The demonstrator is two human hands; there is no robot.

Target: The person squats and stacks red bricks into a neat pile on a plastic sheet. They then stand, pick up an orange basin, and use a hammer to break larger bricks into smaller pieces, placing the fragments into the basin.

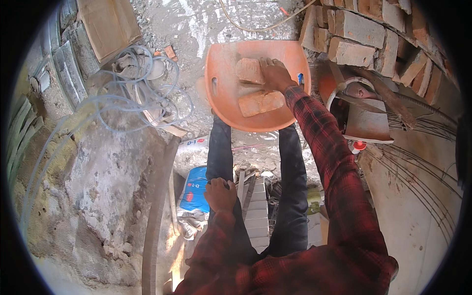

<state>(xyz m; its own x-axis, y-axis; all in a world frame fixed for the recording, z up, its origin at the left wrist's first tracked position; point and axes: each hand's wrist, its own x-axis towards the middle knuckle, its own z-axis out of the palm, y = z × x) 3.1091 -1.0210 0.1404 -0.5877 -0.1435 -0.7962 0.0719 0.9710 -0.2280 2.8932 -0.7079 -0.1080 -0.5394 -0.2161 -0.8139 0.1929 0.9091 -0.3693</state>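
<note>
An orange plastic pan [221, 105] with a slot at each side lies beyond my feet. Two bricks are inside it: an upper brick [250, 71] and a lower, tilted brick [260, 103]. My right hand [276, 74] reaches into the pan, its fingers bent over the right end of the upper brick; the underside of the grip is hidden. My left hand [221, 194] is curled closed on my left leg, near the knee. A small dark bit shows beside its fingers, too unclear to name.
Stacked bricks [361, 32] stand at the far right, beside a broken clay pipe [366, 118] and thin metal rods [418, 169]. Clear hose [105, 110] loops at the left, near cardboard [110, 24]. A blue bag [195, 189] lies by my left leg.
</note>
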